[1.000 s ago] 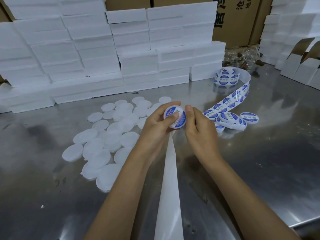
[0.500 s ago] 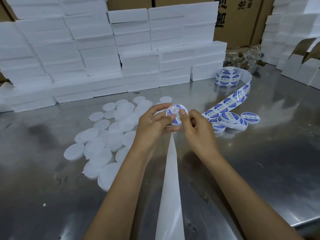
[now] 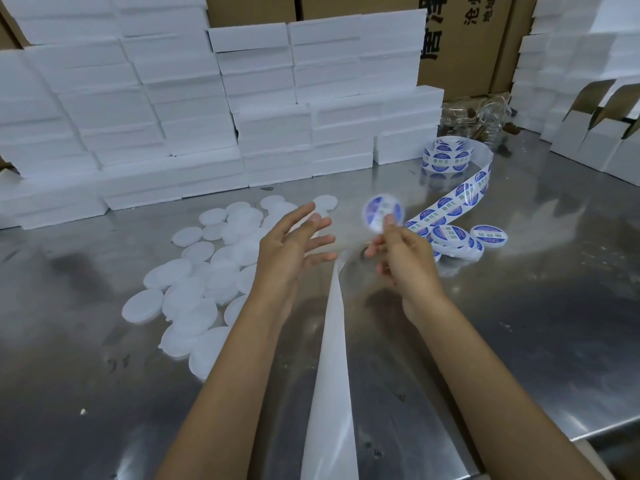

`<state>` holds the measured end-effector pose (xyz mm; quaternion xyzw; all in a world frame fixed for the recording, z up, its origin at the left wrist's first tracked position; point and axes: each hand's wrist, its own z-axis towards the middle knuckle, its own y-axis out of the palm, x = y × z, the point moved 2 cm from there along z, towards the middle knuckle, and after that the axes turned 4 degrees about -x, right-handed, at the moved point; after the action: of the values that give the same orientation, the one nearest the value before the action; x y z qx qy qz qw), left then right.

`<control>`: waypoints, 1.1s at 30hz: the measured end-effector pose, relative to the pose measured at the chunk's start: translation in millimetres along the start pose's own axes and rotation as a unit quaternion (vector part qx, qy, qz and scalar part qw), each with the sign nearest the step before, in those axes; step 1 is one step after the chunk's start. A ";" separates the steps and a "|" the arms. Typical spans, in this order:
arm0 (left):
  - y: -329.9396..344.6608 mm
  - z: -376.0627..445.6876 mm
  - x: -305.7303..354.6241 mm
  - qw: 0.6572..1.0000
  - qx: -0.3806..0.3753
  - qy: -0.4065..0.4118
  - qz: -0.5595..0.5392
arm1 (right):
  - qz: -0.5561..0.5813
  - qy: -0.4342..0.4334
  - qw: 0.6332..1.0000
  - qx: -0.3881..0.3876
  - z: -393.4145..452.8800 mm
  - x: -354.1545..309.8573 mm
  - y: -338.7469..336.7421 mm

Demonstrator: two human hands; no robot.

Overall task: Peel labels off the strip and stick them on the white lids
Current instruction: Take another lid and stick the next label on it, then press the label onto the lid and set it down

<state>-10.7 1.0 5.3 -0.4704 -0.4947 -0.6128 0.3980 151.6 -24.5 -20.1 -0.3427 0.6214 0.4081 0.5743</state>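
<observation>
Labelled lid (image 3: 382, 213) is pinched at its lower edge by the right hand (image 3: 403, 258), held above the steel table (image 3: 519, 306). Finished lids (image 3: 457, 239) lie at three o'clock, nearer this hand. Left hand (image 3: 291, 251), fingers spread, holds nothing; blank lids (image 3: 194, 289) lie at its eight o'clock.

A reflective steel table (image 3: 519, 341) is gleaming; white foam blocks (image 3: 173, 109) are stacking toward 11 o'clock, cardboard cartons (image 3: 460, 46) standing toward 1.

You have one view only, from the camera on your head. It looks forward and down across the steel tabletop (image 3: 519, 323), close over your forearms, from the near edge to the foam blocks (image 3: 173, 133) stacked along the far edge.
</observation>
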 end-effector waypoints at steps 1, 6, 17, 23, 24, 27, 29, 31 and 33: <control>-1.2 0.3 -0.3 1.000 0.011 -0.001 0.002 | 0.046 0.034 0.998 0.035 3.4 -0.1 -7.2; -9.8 2.4 -0.6 0.997 0.078 0.006 -0.004 | 0.224 0.132 0.960 0.109 11.4 2.1 -31.9; -35.9 9.1 2.8 0.975 0.213 0.025 -0.052 | 0.132 0.107 0.984 0.052 3.6 -3.5 -20.7; -59.3 10.2 14.5 0.949 0.307 0.058 -0.043 | -0.157 -0.228 0.960 -0.048 -12.5 -15.7 22.9; -62.7 10.0 15.0 0.946 0.316 0.060 -0.040 | -0.215 -0.268 0.935 -0.092 -14.1 -18.1 34.4; -69.6 10.0 15.4 0.941 0.334 0.058 -0.028 | -0.377 -0.306 0.848 -0.213 -12.9 -25.7 69.4; -73.0 11.1 15.8 0.939 0.340 0.054 -0.022 | -0.455 -0.289 0.797 -0.273 -9.8 -27.1 91.7; -75.4 12.4 15.6 0.938 0.341 0.049 -0.023 | -0.527 -0.248 0.748 -0.318 -8.0 -23.5 111.3; -76.7 12.9 15.4 0.939 0.339 0.044 -0.024 | -0.574 -0.214 0.711 -0.345 -8.2 -15.6 125.1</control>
<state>-85.2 28.2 3.4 -0.2682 -0.6659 -0.4383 0.5409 37.7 21.5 9.6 -0.7113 -0.0180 0.2487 0.6571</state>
